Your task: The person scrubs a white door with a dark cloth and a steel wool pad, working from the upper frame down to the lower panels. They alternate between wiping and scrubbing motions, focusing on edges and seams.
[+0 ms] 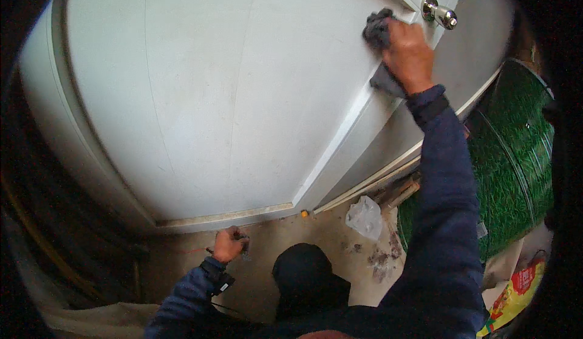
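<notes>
A white panelled door (196,88) fills most of the view, with thin dark lines on its recessed panel. My right hand (410,54) grips a dark grey cloth (379,29) against the panel's upper right edge, and part of the cloth hangs below the wrist. Just right of that hand, a shiny metal door knob (439,13) sticks out. My left hand (228,244) is low, near the door's bottom edge, with its fingers curled around a small dark thing that I cannot make out.
A large green grass-patterned roll (505,156) stands at the right. On the floor lie a crumpled clear plastic bag (364,218), a small orange object (304,213) and dark debris. A yellow and red bag (517,293) is at the lower right, and dark folded material at the left.
</notes>
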The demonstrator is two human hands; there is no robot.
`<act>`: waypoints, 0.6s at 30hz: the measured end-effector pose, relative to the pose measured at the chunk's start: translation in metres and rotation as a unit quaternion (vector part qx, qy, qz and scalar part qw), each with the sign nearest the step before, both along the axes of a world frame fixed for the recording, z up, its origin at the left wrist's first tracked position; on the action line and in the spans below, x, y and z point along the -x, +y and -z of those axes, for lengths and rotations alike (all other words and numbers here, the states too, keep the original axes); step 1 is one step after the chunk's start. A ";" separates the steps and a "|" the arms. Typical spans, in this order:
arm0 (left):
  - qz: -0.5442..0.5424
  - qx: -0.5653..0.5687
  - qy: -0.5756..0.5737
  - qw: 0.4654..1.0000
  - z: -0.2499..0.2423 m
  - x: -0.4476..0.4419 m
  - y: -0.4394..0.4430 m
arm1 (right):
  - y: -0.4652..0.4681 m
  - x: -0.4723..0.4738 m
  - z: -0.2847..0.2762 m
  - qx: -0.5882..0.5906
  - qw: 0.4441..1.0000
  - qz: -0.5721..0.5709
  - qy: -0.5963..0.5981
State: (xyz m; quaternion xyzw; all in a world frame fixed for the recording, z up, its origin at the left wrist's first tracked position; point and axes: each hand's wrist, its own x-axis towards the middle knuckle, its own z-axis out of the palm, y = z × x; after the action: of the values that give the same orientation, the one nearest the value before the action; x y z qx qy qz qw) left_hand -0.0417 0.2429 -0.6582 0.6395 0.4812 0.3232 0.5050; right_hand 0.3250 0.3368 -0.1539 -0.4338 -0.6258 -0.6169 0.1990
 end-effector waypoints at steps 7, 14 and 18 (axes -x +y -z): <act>-0.008 -0.026 0.005 1.000 0.016 -0.005 0.006 | -0.018 0.005 0.127 0.278 0.960 0.031 -0.016; 0.007 -0.046 0.029 0.999 0.016 -0.010 0.006 | -0.017 0.008 -0.014 0.040 0.995 0.071 -0.063; 0.006 -0.048 0.039 0.998 0.003 -0.007 0.000 | 0.001 -0.012 -0.022 0.028 0.993 0.058 -0.101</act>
State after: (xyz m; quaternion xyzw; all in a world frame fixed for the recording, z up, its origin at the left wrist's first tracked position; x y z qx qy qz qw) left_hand -0.0346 0.2433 -0.6613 0.6780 0.4809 0.3176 0.4563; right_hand 0.3371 0.3374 -0.1318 -0.4099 -0.6339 -0.6501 0.0866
